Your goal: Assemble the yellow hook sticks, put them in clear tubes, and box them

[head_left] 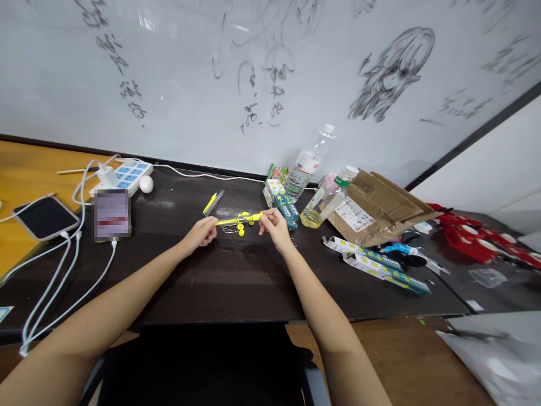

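A slim yellow pen-like stick with a clear section [236, 219] spans the gap between my two hands above the dark table. My left hand [201, 232] pinches its left end, and the fingers of my right hand [274, 226] close on its right end. Small round yellow pieces [240, 229] lie just beneath it, beside a thin metal wire loop [230, 229]. Farther back, to the upper left of these pieces, rest a yellow stick [209, 202] and a clear tube [214, 203]. What the stick is exactly, I cannot make out.
Behind my right hand are green-and-white boxes [282, 203], a water bottle [302, 169] and a bottle of yellowish liquid [327, 203]. A cardboard parcel [380, 197] and opened boxes [376, 265] lie to the right. Phones [45, 217] and a power strip [134, 174] with cables sit left.
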A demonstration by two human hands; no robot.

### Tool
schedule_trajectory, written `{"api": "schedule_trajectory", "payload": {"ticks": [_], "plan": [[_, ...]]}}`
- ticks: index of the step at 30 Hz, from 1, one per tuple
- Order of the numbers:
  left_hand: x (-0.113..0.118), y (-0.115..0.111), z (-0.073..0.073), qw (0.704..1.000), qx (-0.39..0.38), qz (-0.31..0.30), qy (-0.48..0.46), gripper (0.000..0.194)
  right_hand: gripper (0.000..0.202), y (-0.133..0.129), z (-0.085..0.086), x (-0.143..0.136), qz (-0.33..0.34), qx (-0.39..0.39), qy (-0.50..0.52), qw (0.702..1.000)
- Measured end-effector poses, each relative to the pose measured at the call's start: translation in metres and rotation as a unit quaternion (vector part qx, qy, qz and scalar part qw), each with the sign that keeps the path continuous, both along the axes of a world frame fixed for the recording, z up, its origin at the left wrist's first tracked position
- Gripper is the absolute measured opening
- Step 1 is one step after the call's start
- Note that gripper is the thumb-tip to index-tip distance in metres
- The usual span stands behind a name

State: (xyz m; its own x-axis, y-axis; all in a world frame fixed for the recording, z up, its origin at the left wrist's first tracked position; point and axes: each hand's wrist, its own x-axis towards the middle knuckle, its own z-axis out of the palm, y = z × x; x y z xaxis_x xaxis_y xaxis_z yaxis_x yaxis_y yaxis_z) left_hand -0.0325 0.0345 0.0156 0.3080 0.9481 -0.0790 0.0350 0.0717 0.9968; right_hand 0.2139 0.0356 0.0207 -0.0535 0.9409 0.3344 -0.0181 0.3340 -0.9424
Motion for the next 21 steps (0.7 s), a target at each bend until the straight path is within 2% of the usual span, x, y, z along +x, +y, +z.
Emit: {"api": "schedule_trajectory", "payload": {"ticks": [5,9,13,17,21], "plan": [[0.002,0.000,-0.002,0.999,0.023,0.029,0.017,0.022,0.035,-0.001,0.001,-0.003,0.008,-0.014,0.012,1.000],[-0.002,0.001,-0.005,0.991,0.112,0.045,0.057,0.022,0.036,-0.003,0.000,-0.007,0.015,-0.021,0.016,1.000],[-0.004,-0.002,-0.003,0.975,0.182,0.061,0.108,0.023,0.036,-0.002,-0.002,-0.007,0.027,-0.023,0.018,0.999],[-0.004,0.000,-0.005,0.969,0.184,0.074,0.144,0.030,0.036,-0.001,-0.003,-0.004,0.037,-0.035,0.006,0.999],[-0.002,0.006,-0.013,0.980,0.153,0.080,0.101,0.031,0.035,0.001,-0.001,0.001,0.035,-0.047,0.012,0.998]]}}
